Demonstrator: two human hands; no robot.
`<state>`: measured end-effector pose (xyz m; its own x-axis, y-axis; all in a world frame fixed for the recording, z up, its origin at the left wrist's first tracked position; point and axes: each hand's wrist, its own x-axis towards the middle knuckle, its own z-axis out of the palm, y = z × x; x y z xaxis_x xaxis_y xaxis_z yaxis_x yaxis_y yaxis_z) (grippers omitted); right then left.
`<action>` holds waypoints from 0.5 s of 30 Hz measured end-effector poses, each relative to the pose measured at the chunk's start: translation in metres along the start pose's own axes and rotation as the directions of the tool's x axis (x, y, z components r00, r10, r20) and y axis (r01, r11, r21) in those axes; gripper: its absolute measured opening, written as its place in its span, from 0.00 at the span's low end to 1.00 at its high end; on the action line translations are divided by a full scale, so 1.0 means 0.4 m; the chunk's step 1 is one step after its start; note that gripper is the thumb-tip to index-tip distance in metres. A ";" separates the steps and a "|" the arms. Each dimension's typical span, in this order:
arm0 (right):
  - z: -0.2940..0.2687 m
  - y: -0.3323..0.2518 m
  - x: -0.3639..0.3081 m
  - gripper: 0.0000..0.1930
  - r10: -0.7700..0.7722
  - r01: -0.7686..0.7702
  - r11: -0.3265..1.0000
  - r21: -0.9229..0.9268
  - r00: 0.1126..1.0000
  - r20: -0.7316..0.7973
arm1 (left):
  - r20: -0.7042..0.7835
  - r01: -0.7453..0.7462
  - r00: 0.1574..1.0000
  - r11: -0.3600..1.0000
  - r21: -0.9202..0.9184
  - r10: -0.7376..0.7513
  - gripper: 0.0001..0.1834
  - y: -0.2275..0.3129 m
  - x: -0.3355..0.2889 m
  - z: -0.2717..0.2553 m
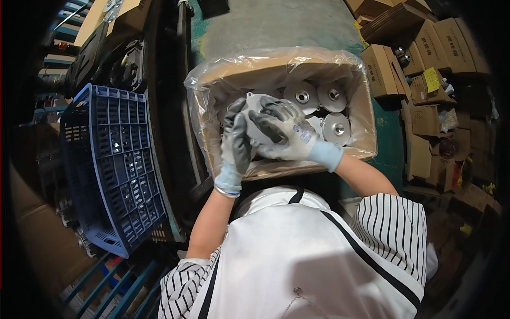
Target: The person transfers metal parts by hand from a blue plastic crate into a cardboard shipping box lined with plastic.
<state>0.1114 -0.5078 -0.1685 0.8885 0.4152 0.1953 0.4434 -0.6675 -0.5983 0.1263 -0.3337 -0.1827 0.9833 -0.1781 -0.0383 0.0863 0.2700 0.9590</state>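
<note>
Both my hands wear grey-and-white work gloves with light blue cuffs, above an open cardboard box lined with clear plastic. A round silver metal disc cover with small lugs on its rim is between them. My left hand grips the disc's left edge, its fingers pointing away from me. My right hand is curled over the disc's face from the right; its fingertips are partly hidden. Several similar discs lie in the box, among them one with a dark centre hole and one at the near right.
A blue plastic crate stands tilted at the left, beside a dark bench edge. Stacked cardboard cartons crowd the right side. Beyond the box lies grey floor.
</note>
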 end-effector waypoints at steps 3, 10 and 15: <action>-0.013 0.028 -0.021 0.42 0.116 -0.116 0.993 0.002 0.993 0.037 | 0.014 0.100 0.995 0.993 0.069 -0.101 0.20 0.005 0.002 0.056; -0.054 0.095 -0.155 0.42 0.334 -0.334 0.943 0.018 0.940 -0.067 | -0.094 0.113 0.990 0.989 0.095 -0.104 0.20 -0.069 0.031 -0.010; -0.011 0.123 -0.188 0.52 0.591 -0.502 0.793 -0.345 0.772 0.233 | -0.114 0.193 0.974 0.980 -0.054 -0.198 0.22 -0.017 0.032 -0.034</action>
<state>0.0671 -0.5745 -0.2093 0.9206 0.0706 -0.3840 -0.0542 -0.9509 -0.3047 0.1403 -0.3250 -0.1934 0.9584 -0.1193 -0.2592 0.2830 0.2813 0.9169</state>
